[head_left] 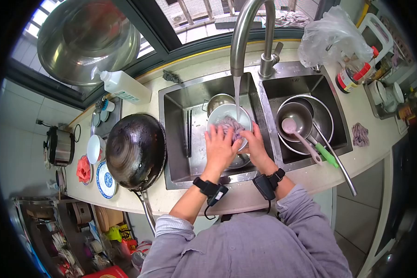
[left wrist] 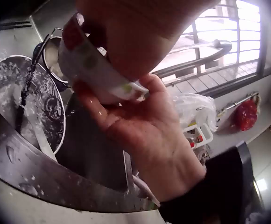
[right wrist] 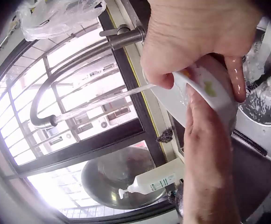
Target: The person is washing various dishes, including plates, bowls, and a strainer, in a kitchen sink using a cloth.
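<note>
A white bowl (head_left: 221,111) with a floral outside is tilted under the running tap in the left sink basin. My right hand (head_left: 257,146) grips its side, with the thumb over the rim and fingers round the outside in the right wrist view. Inside the bowl, my left hand (head_left: 221,150) holds a wet purple-grey dishcloth (head_left: 231,126) against the wall. The left wrist view shows the bowl's patterned outside (left wrist: 91,70) cradled in the right palm. Below the bowl, a small metal pot (head_left: 220,99) and a pan of water (left wrist: 14,79) sit in the basin.
Black chopsticks (head_left: 189,133) lie in the left basin. The right basin holds a saucepan (head_left: 294,116), a pink ladle (head_left: 310,148) and a large bowl. Left on the counter are an upturned wok (head_left: 134,150), a blue-patterned plate (head_left: 106,180) and a pump bottle (head_left: 127,87). The faucet (head_left: 237,51) arches overhead.
</note>
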